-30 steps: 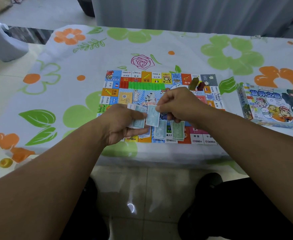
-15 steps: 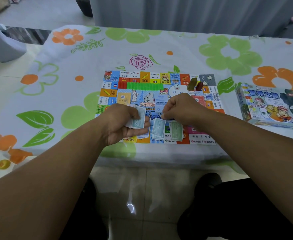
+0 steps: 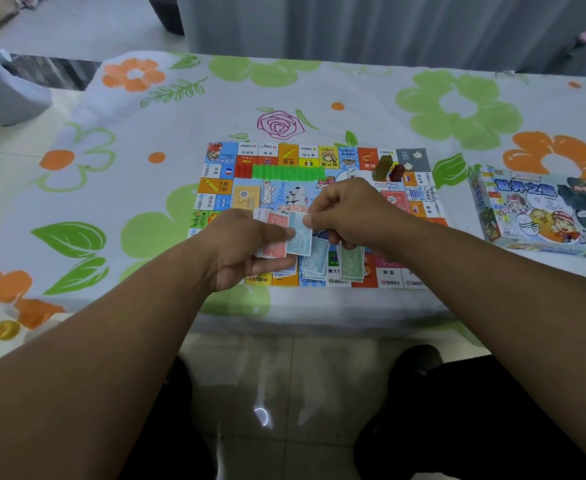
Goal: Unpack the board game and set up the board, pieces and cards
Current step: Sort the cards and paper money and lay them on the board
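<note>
Back from the note piles (image 3: 315,263), the right hand (image 3: 350,216) had returned to the left hand (image 3: 246,251), its grip pinching a blue note (image 3: 300,239); the left gripped the note stack (image 3: 273,237). On the table (image 3: 76,188) lay the board (image 3: 246,199), the box (image 3: 541,213) well to its right, the piles at its near edge.

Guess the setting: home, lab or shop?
Probably a home, likely a living or dining room: a flower-print tablecloth, a grey curtain behind it, and a board game with its box alongside. The left hand and right hand hold play-money notes.
</note>
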Available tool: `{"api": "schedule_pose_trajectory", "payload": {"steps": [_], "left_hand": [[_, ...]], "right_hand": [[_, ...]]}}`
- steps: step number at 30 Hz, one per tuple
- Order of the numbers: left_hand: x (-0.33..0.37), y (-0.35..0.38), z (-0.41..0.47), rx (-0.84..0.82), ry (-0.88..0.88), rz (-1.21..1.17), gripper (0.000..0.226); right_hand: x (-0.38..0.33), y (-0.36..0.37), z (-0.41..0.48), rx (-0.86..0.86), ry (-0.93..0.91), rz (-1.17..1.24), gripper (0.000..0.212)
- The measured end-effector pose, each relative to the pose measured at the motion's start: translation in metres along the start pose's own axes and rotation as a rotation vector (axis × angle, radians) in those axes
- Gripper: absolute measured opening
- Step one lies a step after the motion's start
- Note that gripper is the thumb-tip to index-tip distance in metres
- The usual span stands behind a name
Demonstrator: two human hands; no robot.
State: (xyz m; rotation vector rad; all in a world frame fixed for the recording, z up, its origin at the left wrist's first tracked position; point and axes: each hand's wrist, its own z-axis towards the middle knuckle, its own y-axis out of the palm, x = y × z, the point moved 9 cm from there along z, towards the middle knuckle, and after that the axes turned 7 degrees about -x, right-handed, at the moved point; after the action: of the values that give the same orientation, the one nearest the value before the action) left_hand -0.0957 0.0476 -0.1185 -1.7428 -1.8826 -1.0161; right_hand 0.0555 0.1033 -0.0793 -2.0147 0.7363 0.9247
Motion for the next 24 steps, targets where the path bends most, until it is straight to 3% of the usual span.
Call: {"api": "schedule_pose_trajectory", "payload": {"steps": [5,15,24], "left_hand": [[-0.002,-0.01,0.0,0.064,-0.013,-0.013,0.014],[0.0,-0.01,-0.005,0.053,-0.004,-0.07,0.037],[0.001,-0.016,-0.008,0.042,0.03,-0.046,0.035]], "right_hand": [[0.025,-0.008,0.003,-0.03,0.127,-0.064,0.01],[0.031,-0.009,0.006,-0.007,0.199,-0.168,0.018],[-0.014,0.02,0.007,-0.042,-0.019,0.002,0.025]]}}
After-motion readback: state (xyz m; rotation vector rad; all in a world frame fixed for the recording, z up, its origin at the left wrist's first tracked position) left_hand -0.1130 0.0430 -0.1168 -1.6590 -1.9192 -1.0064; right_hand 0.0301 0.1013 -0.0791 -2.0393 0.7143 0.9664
